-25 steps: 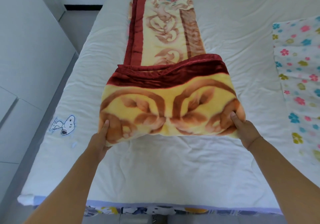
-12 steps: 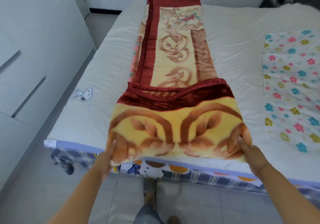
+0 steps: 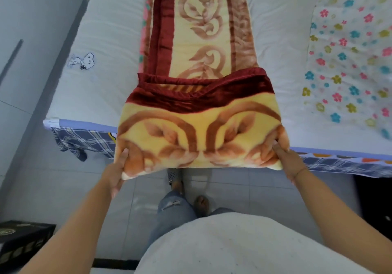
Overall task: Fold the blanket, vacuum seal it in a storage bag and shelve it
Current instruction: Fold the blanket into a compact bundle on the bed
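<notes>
A thick yellow blanket (image 3: pixel 201 129) with brown swirls and a dark red border lies as a long strip down the white bed (image 3: pixel 101 78). Its near end is doubled back on itself and hangs past the bed's foot edge. My left hand (image 3: pixel 117 174) grips the near left corner of that folded end, thumb on top. My right hand (image 3: pixel 286 159) grips the near right corner the same way. Both arms reach forward from below.
A white sheet with coloured flowers (image 3: pixel 350 57) lies on the bed's right side. A white wardrobe (image 3: pixel 25 40) stands on the left. A dark box (image 3: pixel 23 239) sits on the tiled floor at lower left. My legs and feet (image 3: pixel 180 197) are below the blanket.
The folded end has been pulled toward me, from lying on the mattress to overhanging the foot edge. I have stepped back, and both hands keep their grip on the corners.
</notes>
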